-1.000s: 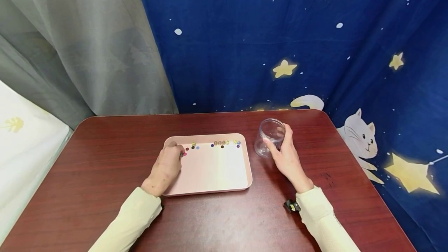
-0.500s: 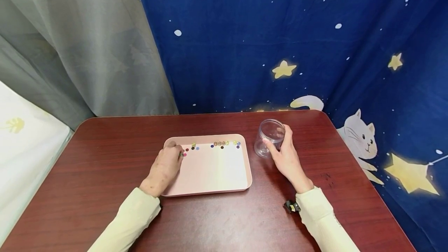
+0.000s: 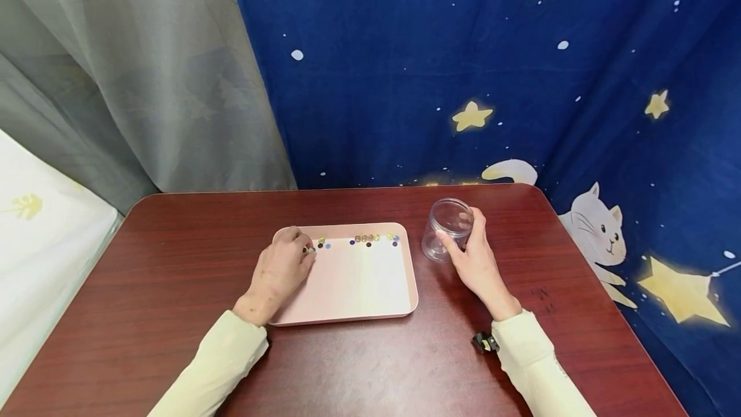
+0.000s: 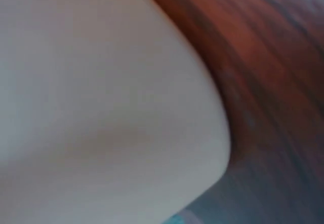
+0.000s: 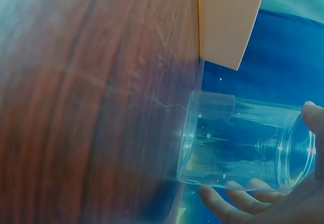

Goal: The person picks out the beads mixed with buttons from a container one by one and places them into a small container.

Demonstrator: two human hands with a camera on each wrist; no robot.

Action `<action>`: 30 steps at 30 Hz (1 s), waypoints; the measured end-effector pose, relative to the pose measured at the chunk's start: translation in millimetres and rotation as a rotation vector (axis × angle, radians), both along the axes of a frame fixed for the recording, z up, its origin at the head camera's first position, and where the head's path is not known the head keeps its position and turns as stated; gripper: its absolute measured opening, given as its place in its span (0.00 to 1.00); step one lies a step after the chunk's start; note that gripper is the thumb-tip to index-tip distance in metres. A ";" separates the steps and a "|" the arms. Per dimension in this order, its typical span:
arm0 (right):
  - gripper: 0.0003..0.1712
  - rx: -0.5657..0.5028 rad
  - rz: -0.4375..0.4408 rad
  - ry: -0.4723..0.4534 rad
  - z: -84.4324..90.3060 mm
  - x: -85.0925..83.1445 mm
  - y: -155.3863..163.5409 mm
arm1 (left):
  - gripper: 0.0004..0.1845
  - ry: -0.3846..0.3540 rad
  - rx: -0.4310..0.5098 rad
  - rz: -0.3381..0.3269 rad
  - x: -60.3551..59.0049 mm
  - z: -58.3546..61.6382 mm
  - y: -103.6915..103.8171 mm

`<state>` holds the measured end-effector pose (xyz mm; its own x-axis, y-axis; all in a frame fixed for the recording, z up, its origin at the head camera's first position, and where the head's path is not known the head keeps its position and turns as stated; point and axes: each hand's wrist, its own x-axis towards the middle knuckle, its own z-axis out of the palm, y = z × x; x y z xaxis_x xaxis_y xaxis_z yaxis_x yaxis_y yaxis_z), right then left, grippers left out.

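Left hand [image 3: 282,270], fingers curled, pinches a small bead [image 3: 311,250] in a pink tray [image 3: 353,304]; right hand [image 3: 475,262] grips a clear round jar [image 3: 444,231] on the wooden desk [image 3: 173,256].

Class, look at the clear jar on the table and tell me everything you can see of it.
The jar is a clear, round container that looks like plastic, with a wide open mouth, no lid, and seemingly nothing inside. It stands on the dark red wooden table, tipped a little toward the pink tray on its left, apart from it. The right hand holds it, fingers curled round its side and thumb near the rim.
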<state>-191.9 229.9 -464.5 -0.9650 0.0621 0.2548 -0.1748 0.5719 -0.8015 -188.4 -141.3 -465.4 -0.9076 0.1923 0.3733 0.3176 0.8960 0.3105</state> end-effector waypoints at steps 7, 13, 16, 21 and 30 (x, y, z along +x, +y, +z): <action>0.46 0.011 -0.009 -0.017 0.8 0.6 2.0 | 0.07 0.086 -0.020 -0.053 -3.8 -0.4 3.8; 0.47 0.010 -0.012 -0.038 2.1 0.9 2.5 | 0.08 0.118 -0.009 -0.066 -4.3 0.2 7.4; 0.48 0.012 -0.022 -0.046 3.5 1.7 2.3 | 0.08 0.127 0.015 -0.078 -4.1 2.1 9.7; 0.51 0.025 -0.037 -0.054 5.7 2.2 2.9 | 0.08 0.125 0.037 -0.084 -5.0 4.4 13.0; 0.50 -0.009 -0.025 -0.086 5.9 4.8 3.8 | 0.07 0.148 0.035 -0.077 -4.9 4.4 18.1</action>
